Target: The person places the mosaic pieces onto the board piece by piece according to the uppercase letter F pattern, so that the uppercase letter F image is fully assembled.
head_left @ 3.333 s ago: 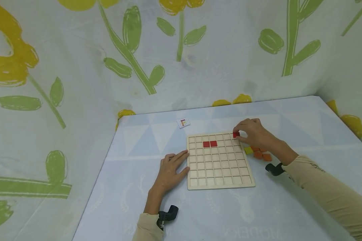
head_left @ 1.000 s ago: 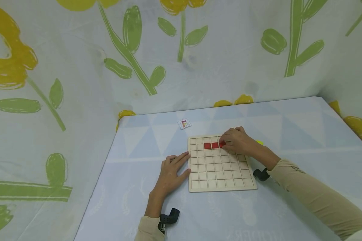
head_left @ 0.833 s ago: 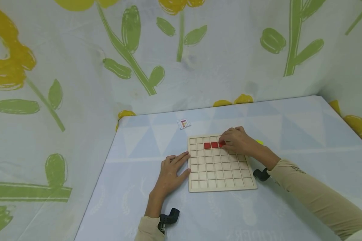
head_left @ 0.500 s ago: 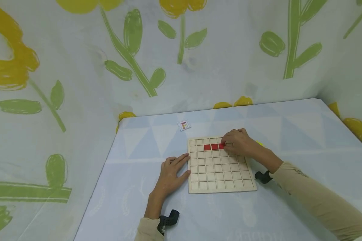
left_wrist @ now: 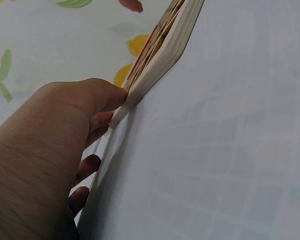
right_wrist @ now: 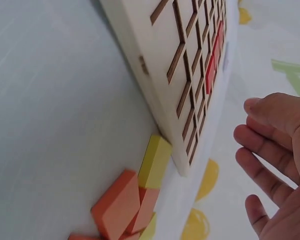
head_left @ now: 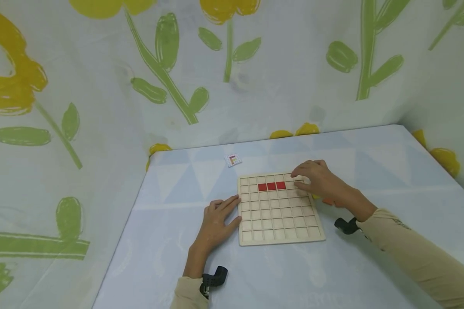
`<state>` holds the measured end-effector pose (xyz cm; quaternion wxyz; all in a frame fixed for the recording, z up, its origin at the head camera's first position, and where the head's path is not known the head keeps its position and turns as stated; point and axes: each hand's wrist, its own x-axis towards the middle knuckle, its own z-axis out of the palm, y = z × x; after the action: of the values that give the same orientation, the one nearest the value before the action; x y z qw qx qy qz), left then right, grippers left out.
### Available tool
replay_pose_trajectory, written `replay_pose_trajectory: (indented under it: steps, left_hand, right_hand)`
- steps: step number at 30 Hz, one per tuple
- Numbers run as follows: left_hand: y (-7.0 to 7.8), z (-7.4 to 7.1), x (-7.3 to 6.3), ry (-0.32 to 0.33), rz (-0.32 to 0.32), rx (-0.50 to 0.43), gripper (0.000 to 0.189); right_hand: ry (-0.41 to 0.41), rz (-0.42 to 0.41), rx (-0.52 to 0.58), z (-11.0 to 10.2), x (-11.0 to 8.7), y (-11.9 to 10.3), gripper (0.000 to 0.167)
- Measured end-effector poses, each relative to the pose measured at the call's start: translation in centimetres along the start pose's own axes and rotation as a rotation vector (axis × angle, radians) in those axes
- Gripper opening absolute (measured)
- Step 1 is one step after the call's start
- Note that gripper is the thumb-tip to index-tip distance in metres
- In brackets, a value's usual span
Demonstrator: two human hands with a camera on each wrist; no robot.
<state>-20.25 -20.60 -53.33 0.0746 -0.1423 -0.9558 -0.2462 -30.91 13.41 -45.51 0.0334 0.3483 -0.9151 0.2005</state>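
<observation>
The left hand [head_left: 216,221], gripping nothing, rests extended fingertips against the grid board [head_left: 278,212] at nine o'clock, probably to steady it; the right hand [head_left: 325,182] hovers near two, fingers apart, empty. Three red tiles [head_left: 271,186] sit toward twelve; loose tiles [right_wrist: 117,205] lie at three, perhaps for easy reach.

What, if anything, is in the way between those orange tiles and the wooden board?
A yellow tile lies at the edge of the wooden board, between it and the orange tiles; nothing else visible lies there.
</observation>
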Motion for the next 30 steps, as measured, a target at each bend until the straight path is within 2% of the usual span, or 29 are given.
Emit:
replay_pose_trajectory:
  steps: [15, 23, 30]
  left_hand:
    - [0.0, 0.0, 0.0, 0.002, 0.001, -0.027, 0.055]
    - [-0.1, 0.2, 0.1, -0.01, 0.0, -0.006, 0.056]
    - [-0.1, 0.2, 0.1, -0.011, -0.005, -0.02, 0.055]
  right_hand:
    - [0.08, -0.013, -0.046, -1.3, -3.3, 1.0, 0.023]
    - [0.051, 0.09, -0.042, -2.1, -4.7, 0.9, 0.023]
    - [0.09, 0.106, -0.052, -2.0, -6.2, 1.3, 0.018]
